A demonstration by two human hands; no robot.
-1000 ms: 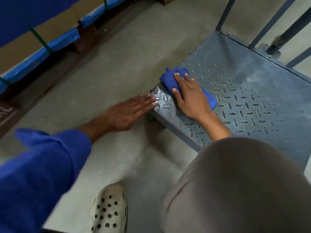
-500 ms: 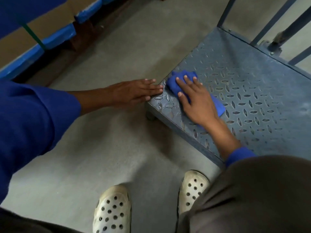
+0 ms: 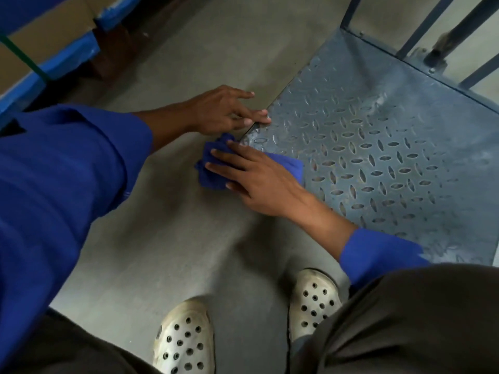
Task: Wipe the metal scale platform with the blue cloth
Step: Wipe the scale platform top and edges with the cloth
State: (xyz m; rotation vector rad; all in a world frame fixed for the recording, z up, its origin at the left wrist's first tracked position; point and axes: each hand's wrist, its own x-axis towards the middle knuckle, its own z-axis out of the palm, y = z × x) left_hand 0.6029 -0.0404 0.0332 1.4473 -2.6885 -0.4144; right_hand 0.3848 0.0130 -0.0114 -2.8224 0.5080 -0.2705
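Since half a second ago the right hand [image 3: 259, 182] has dragged the crumpled blue cloth [image 3: 213, 172] back across the tread to the near left corner of the grey, diamond-patterned metal scale platform [image 3: 378, 147]. The wad now hangs partly over that corner above the floor. The left hand [image 3: 218, 112] has risen from lying flat and shifted further along the edge.

Nearest, two off-white perforated rubber clogs [image 3: 186, 338] stand on the smooth grey concrete floor [image 3: 175, 225], just short of the platform's front edge. The person bends over it in dark trousers and blue sleeves.

Beyond the clogs the right hand lies palm down on the cloth, fingers straight and spread, pressing rather than clutching. That probably spreads the pressure so the cloth follows the raised tread and catches the corner lip. Just past it, the left hand has its fingers extended and loosely fanned. A few fingertips touch the platform's left edge, the index finger is lifted, and nothing is held. It looks like a brace for balance.

Further on, the platform's far half shows pale dusty smears, so I judge much remains unwiped. At its back edge dark blue-grey metal rail bars [image 3: 421, 25] rise. Far left sit brown cardboard cartons with blue trim [image 3: 51, 33], bound by a green strap [image 3: 32, 65].
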